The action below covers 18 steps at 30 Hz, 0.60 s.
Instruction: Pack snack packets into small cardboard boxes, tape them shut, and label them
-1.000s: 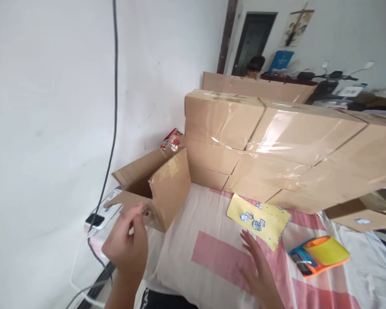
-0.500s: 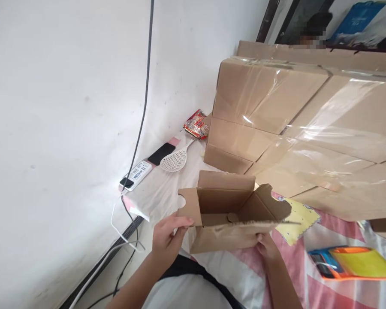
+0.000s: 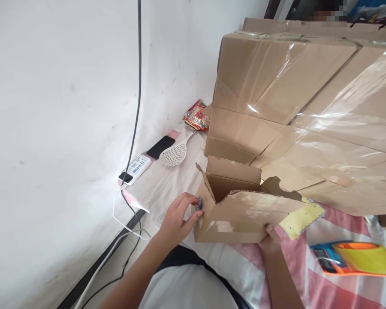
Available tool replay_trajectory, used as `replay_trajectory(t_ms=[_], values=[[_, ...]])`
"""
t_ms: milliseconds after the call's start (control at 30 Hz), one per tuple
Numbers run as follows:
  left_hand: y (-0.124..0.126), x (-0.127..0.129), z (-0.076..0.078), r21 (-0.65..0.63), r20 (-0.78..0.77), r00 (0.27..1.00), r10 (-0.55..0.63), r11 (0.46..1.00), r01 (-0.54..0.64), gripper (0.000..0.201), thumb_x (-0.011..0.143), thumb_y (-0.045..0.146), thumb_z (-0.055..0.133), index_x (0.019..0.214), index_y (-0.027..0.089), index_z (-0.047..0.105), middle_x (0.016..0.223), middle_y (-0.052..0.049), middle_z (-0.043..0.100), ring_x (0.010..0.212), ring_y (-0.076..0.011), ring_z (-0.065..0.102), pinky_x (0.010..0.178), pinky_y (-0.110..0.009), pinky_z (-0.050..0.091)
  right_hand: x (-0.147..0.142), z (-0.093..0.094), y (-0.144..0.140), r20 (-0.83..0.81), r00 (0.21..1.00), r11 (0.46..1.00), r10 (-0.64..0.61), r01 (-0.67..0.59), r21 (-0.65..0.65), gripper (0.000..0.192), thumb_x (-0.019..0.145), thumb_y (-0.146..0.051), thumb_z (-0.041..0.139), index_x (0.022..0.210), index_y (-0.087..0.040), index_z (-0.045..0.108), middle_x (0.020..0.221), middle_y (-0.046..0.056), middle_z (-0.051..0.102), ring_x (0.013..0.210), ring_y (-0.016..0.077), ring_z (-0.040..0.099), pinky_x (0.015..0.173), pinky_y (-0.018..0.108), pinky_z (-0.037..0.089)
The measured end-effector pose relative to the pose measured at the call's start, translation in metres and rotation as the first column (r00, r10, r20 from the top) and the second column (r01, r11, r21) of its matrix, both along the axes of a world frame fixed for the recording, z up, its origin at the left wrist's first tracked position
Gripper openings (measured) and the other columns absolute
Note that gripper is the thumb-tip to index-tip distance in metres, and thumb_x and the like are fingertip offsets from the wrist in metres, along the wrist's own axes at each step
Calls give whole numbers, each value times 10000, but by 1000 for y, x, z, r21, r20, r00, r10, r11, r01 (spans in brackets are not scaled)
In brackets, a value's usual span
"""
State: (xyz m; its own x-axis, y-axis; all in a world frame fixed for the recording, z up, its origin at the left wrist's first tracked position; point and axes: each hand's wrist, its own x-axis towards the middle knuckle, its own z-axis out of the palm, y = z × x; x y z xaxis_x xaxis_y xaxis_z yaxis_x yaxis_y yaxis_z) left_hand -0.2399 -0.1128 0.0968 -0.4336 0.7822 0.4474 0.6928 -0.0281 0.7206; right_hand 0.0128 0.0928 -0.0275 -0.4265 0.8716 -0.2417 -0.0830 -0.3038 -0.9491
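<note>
- You are steadying a small open cardboard box (image 3: 234,214) on the pink-and-white bedsheet (image 3: 312,292), your left hand (image 3: 178,214) closing its grip around the box's left end, thumb and fingers pinching a small blue object (image 3: 200,202) against the corner.
- Your right hand (image 3: 270,240) is sitting mostly hidden beneath the box's lower edge; I cannot tell how firmly that grip is closing, only that the fingers are touching the cardboard from below.
- The blue object is riding just at your left fingertips, outside the box wall; a loose pinch could be letting it slip down onto the sheet or toward the gap beside the bed.
- The torn flap (image 3: 276,189) above your right grip is standing ragged and could be folding inward or tearing further if you squeeze.
- A yellow sticker sheet (image 3: 304,219) is lying partly trapped under the box just right of your right grip; sliding the box may be creasing it.
- The orange-and-yellow tape dispenser (image 3: 354,257) is resting further right, near enough for a forearm sweep to be knocking it.
</note>
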Motion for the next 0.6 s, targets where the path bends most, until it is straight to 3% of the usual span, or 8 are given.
replay_trajectory(t_ms=[200, 367, 467, 533, 600], values=[[1, 0, -11, -17, -83, 992, 100, 995, -102, 151, 998, 208, 467, 947, 217, 610, 895, -61, 712, 818, -171, 673, 742, -298, 526, -3, 9, -6, -15, 998, 998, 55, -55, 24, 842, 659, -781, 715, 1337, -285, 658, 1053, 106, 785, 1120, 427, 681, 959, 585, 554], [-4, -5, -17, -85, 128, 936, 328, 944, -319, 196, 1021, 280, 436, 903, 215, 579, 762, -15, 714, 722, -154, 702, 673, -266, 533, -7, 0, -7, -40, 999, 998, 4, -2, 60, 824, 693, -808, 660, 1334, -292, 648, 1094, 97, 776, 1120, 397, 683, 962, 560, 557], [-16, -4, -14, -8, 129, 886, 446, 894, -449, 166, 1020, 296, 471, 929, 212, 582, 685, 12, 683, 631, -141, 676, 619, -248, 524, -17, -1, -14, -38, 999, 997, -16, 19, 80, 790, 694, -789, 678, 1290, -270, 663, 1067, 94, 773, 1111, 379, 680, 955, 535, 556], [-25, 1, -14, 121, -44, 910, 412, 906, -405, 83, 993, 250, 530, 965, 215, 599, 696, 13, 689, 625, -138, 674, 632, -245, 528, -23, 2, -22, 28, 998, 990, -50, 45, 135, 777, 651, -721, 759, 1256, -242, 672, 1027, 94, 771, 1106, 373, 672, 964, 528, 541], [-26, 11, -18, 179, -263, 936, 233, 965, -190, 67, 963, 191, 567, 996, 219, 618, 736, 1, 721, 640, -140, 686, 658, -248, 533, -24, 6, -28, 138, 983, 973, -123, 91, 214, 755, 626, -646, 803, 1233, -214, 679, 982, 95, 769, 1109, 376, 658, 992, 534, 513]])
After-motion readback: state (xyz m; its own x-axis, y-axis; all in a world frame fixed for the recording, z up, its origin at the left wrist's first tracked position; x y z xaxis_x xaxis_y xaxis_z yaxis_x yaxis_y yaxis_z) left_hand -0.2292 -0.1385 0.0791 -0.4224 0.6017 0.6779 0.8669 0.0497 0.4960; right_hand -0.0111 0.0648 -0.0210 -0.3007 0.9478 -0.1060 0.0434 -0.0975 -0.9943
